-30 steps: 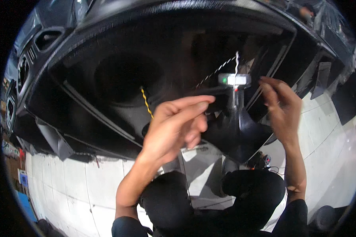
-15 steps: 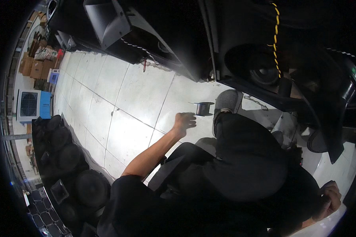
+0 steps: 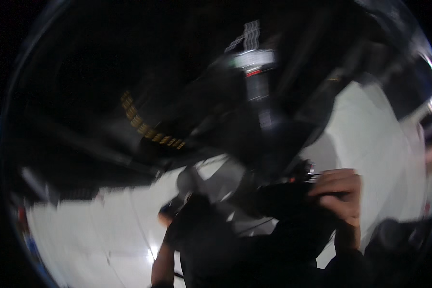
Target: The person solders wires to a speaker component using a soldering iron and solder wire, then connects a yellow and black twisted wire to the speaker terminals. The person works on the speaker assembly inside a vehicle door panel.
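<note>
The whole view is smeared by motion. My left hand (image 3: 164,219) is low on the left, beside my bent leg and shoe (image 3: 189,180). A small dark, shiny object (image 3: 170,210) lies against it, perhaps the wire spool; the fingers are too hidden to show a grip. On the right, my right hand (image 3: 340,192) is raised over my other knee, its fingers curled and the thumb below them. Something dark lies between fingers and thumb, too blurred to name.
Large black speaker cabinets (image 3: 81,144) fill the far side. A twisted yellow-and-black wire (image 3: 146,129) hangs there. A dark cylinder with a pale, red-marked end (image 3: 257,67) points toward me. White tiled floor (image 3: 96,230) spreads left, with more floor (image 3: 365,134) at right.
My view has swung right, toward the speaker cabinets. My left hand, earlier reaching toward the spool on the floor, is now against a dark object. My right hand has risen beside my knee.
</note>
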